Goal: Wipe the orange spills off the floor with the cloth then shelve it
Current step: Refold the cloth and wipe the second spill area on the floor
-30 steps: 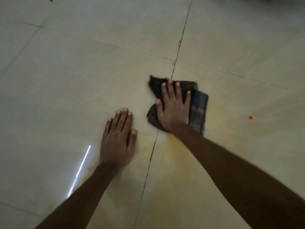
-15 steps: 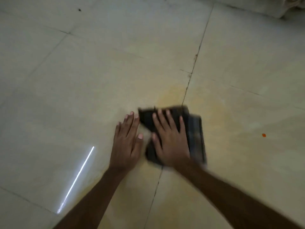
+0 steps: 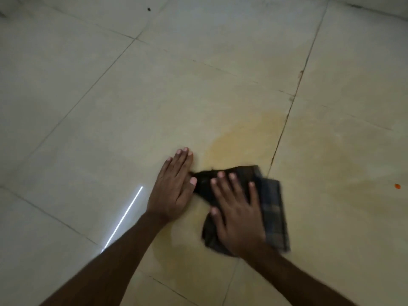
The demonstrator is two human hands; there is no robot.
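Both of my hands were flat on the floor (image 3: 110,107), side by side. My right hand (image 3: 237,215) lay spread on the dark checked cloth (image 3: 272,208), fingers straight, pressing it down. My left hand (image 3: 174,186) lay open on the bare tile just beside it, thumb right at the cloth's corner. The cloth sat beside a dark tile line (image 3: 284,127). A pale orange smear (image 3: 242,138) spread just past the cloth. One tiny orange spot (image 3: 397,186) sat well apart, near the right edge. A thin streak of light (image 3: 123,217) shone beside my left arm.
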